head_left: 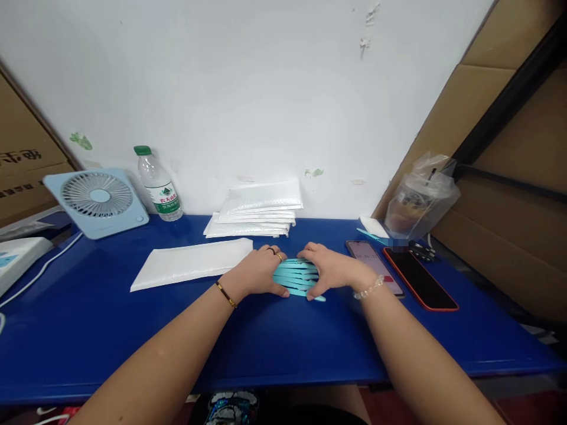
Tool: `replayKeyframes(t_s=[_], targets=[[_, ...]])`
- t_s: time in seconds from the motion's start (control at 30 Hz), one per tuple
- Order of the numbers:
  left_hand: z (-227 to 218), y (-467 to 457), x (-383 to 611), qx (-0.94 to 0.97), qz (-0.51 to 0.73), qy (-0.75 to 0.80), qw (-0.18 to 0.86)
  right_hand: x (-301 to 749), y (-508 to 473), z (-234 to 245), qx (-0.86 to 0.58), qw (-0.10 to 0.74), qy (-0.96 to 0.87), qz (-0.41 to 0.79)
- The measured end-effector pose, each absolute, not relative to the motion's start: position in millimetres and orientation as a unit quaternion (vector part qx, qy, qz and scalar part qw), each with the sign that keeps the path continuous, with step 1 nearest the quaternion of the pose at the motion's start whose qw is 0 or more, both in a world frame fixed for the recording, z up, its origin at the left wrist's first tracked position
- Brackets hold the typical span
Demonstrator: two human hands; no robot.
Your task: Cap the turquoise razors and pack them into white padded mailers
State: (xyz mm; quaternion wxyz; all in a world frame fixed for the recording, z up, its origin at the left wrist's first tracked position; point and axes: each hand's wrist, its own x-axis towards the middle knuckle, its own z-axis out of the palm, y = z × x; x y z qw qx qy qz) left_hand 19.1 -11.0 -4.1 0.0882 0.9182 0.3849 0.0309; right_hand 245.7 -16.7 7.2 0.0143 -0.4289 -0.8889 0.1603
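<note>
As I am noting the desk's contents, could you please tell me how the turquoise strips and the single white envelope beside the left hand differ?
The turquoise strips are several slim pieces, whereas the white envelope is one broad, flat piece. The left hand and right hand grip the strips; neither grips the envelope. Both things appear to lie on the blue table.

Bright, even light — soft shadows, stretched edges

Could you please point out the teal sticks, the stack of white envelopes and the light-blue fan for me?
Teal sticks [296, 275]: head view, mid-length on the sticks.
Stack of white envelopes [261, 204]: head view, upper part of the stack.
Light-blue fan [100, 195]: head view, its round hub.
</note>
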Motion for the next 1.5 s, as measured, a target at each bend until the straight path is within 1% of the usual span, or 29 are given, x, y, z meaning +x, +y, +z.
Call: replayKeyframes(t_s=[0.1,0.37,0.6,0.77,0.9,0.97,1.07,1.17,1.23,1.33,1.5], targets=[[-3.0,-17.6,24.9,0.921,0.029,0.379,0.081,232.9,-27.4,10.7,-0.433,-0.002,-0.891,0.136],[-12.8,-20.6,35.9,0.927,0.008,0.375,-0.003,211.0,-30.2,-2.4,-0.440,-0.042,-0.896,0.042],[-16.8,-17.3,37.7,0.924,0.010,0.382,-0.021,210.1,-26.6,-3.6,-0.433,-0.040,-0.900,0.036],[-7.4,-15.5,35.8,0.913,0.029,0.407,-0.021,209.8,-27.5,5.0,-0.451,-0.015,-0.892,0.026],[13.8,-9.2,9.1,0.917,0.044,0.397,0.006,214.2,-24.9,7.5,-0.451,-0.007,-0.892,0.033],[23.0,-1.4,-14.9,0.894,0.042,0.446,0.009,220.2,-22.0,8.2,-0.462,-0.017,-0.886,0.033],[28.4,12.7,-48.6,0.825,-0.048,0.560,0.054,231.3,-17.4,9.2,-0.478,-0.019,-0.877,0.031],[26.2,23.0,-65.1,0.799,-0.099,0.583,0.105,239.9,-13.8,8.8,-0.486,-0.019,-0.873,0.027],[24.5,26.1,-67.0,0.809,-0.075,0.569,0.126,242.7,-12.4,8.1,-0.487,-0.026,-0.873,0.022],[25.4,26.1,-63.5,0.828,-0.004,0.534,0.169,241.8,-12.4,8.4,-0.492,-0.030,-0.870,-0.005],[32.7,17.4,-49.7,0.842,0.072,0.474,0.247,234.2,-17.1,13.5,-0.492,-0.005,-0.869,-0.054]])
